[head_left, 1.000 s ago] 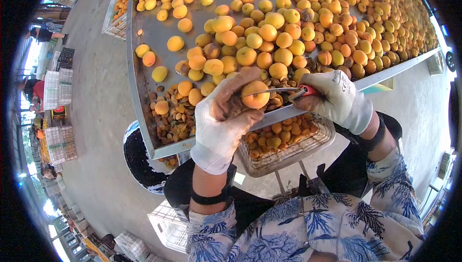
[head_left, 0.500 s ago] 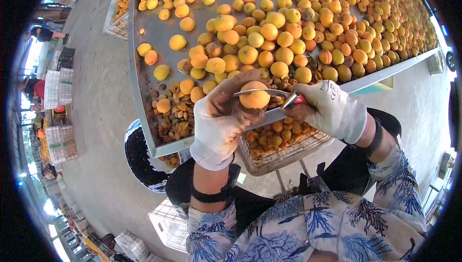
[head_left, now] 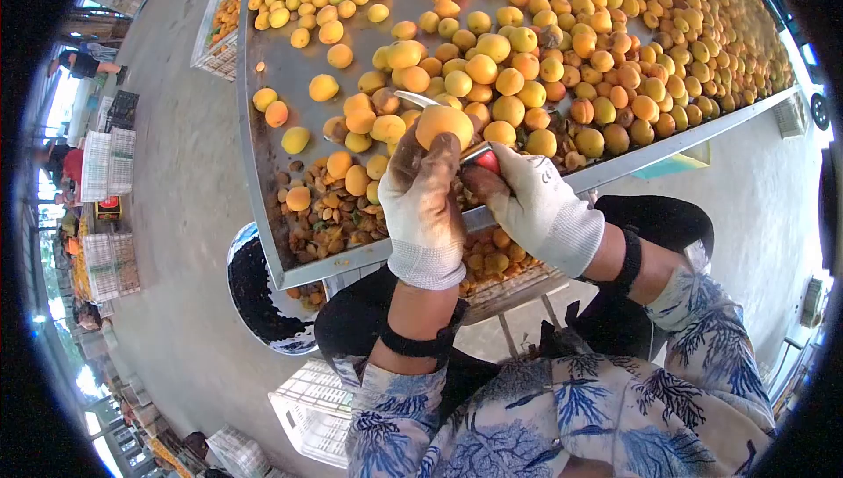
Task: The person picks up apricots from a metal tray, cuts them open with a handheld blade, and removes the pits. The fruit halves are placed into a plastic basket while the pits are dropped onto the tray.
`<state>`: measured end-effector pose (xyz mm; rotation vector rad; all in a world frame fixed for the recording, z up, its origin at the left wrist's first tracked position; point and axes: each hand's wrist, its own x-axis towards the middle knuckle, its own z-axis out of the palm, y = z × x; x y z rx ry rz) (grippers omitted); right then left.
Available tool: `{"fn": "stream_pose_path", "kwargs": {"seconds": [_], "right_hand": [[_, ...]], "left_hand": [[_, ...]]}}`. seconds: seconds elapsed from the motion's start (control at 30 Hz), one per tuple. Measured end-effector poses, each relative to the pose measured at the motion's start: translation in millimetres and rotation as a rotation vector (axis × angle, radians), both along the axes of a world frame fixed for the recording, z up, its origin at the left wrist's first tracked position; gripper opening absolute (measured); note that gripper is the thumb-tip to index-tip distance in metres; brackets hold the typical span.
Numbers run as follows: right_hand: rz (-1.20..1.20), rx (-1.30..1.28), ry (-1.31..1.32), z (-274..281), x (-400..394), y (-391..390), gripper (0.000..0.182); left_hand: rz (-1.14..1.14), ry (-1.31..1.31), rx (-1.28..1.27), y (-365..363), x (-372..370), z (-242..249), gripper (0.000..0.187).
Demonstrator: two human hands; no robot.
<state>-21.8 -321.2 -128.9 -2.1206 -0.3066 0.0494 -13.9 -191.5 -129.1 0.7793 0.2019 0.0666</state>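
My left hand [head_left: 428, 206], in a stained white glove, grips a yellow-orange apricot [head_left: 444, 127] near the front edge of the metal table [head_left: 299, 52]. My right hand [head_left: 531, 206], gloved too, is closed around the red handle of a knife [head_left: 486, 159]. The curved blade passes at the apricot, and its tip [head_left: 416, 99] shows beyond the fruit's upper left side. How deep the blade sits is hidden. Many whole apricots [head_left: 615, 57] lie on the table beyond my hands. Pits and scraps [head_left: 329, 206] are heaped at its near left corner.
Under the table edge is a crate of apricot pieces [head_left: 492, 258]. A round tub with dark contents [head_left: 255, 285] stands at the left, a white crate [head_left: 312, 408] below it. Stacked crates [head_left: 107, 162] and people, one with a visible arm [head_left: 107, 67], are at far left.
Both hands have moved closer together, with the right hand shifting left. The apricot is up and left of its earlier place, and the knife has turned so its tip points up and left.
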Motion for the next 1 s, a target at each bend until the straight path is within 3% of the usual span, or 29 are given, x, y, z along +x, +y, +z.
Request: {"fn": "stream_pose_path", "kwargs": {"seconds": [0.03,0.1,0.13,0.2,0.3,0.43,0.53,0.63,0.7,0.8,0.9,1.0], "right_hand": [[-0.002,-0.001,-0.003,-1,2,-2,0.027],[0.004,-0.058,-0.020,3,7,-4,0.027],[0.026,-0.100,-0.027,10,10,-7,0.027],[0.032,-0.166,-0.021,18,5,-4,0.027],[0.025,-0.191,-0.106,4,0,2,0.027],[0.052,0.045,0.138,-9,-1,16,0.025],[0.126,0.405,0.478,9,0,17,0.033],[0.196,0.590,0.603,-7,1,12,0.036],[0.160,0.562,0.629,5,-1,12,0.035],[0.080,0.208,0.540,17,-3,6,0.029],[0.075,0.081,0.323,15,-1,-5,0.026],[-0.061,0.099,0.358,34,13,-19,0.023]], "left_hand": [[-0.002,-0.003,-0.001,1,1,-2,0.039],[0.142,-0.312,0.929,4,-1,-2,0.036],[0.143,-0.313,0.933,6,0,1,0.036],[0.012,-0.014,0.283,4,4,15,0.032],[-0.009,-0.078,0.207,3,3,2,0.028],[0.058,0.103,0.229,5,6,-10,0.032],[-0.044,0.034,0.213,11,0,1,0.034],[-0.075,-0.007,0.225,16,-1,1,0.033],[-0.054,0.017,0.210,16,0,-1,0.031],[-0.044,0.073,0.070,18,3,-1,0.033],[0.043,0.045,-0.130,32,13,5,0.034],[0.053,0.054,-0.096,40,16,6,0.034]]}}
